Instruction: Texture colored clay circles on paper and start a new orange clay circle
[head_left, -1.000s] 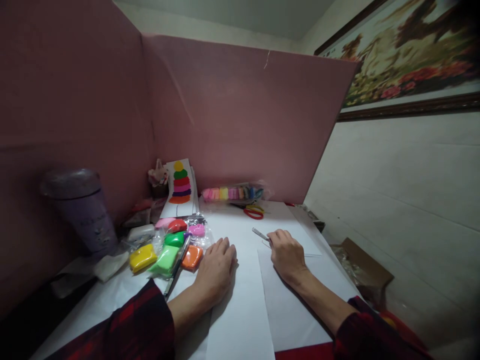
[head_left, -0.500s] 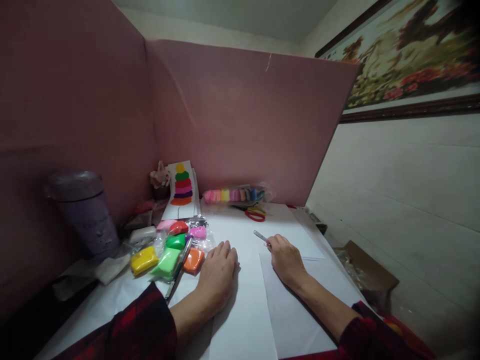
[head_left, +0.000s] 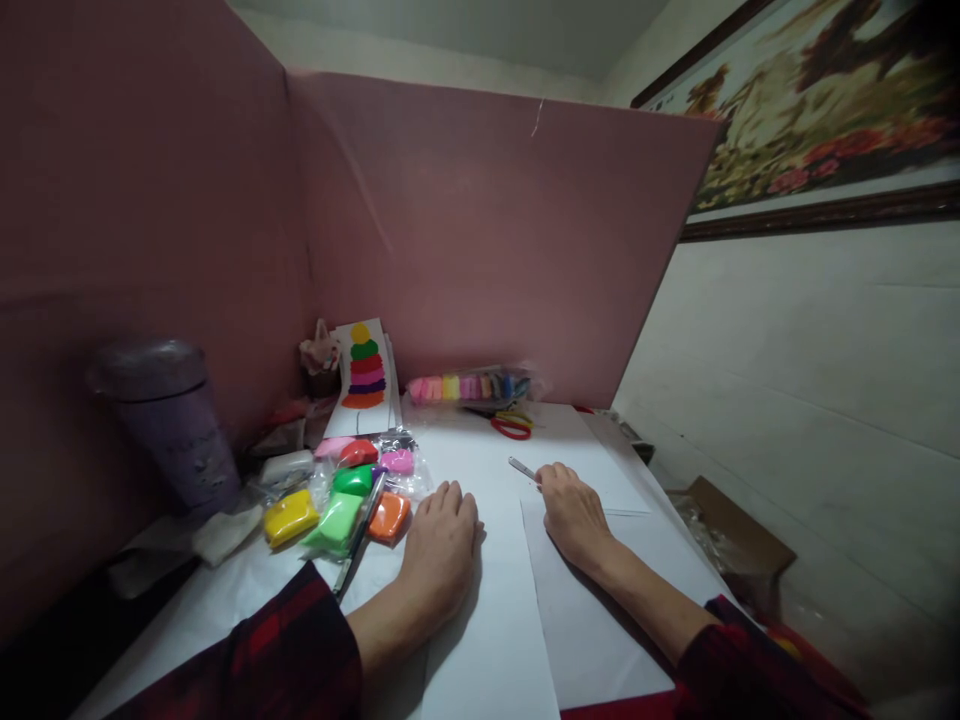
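Observation:
My left hand [head_left: 442, 550] lies palm down on a white paper sheet [head_left: 487, 640], its fingers stretched out. Just left of it is an orange clay packet [head_left: 389, 518]. Further right, my right hand [head_left: 574, 510] rests on paper with its fingers curled over one end of a slim silver tool [head_left: 521, 467]. The rest of that tool sticks out to the left; its exact kind is unclear. Left of my hands, yellow clay [head_left: 291, 518], light green clay [head_left: 336, 523] and other bagged colours lie beside a long dark stick-like tool [head_left: 360, 535].
Red-handled scissors [head_left: 511, 427] lie at the back, before a bag of coloured clay [head_left: 472, 388]. A card with a coloured layered picture [head_left: 365, 375] leans at the back left. A lilac tumbler [head_left: 176, 430] stands at far left. Pink panels [head_left: 480, 230] enclose the table; a cardboard box [head_left: 739, 530] is right.
Both hands keep nearly the same places and poses. The view has shifted very slightly; nothing was picked up or put down.

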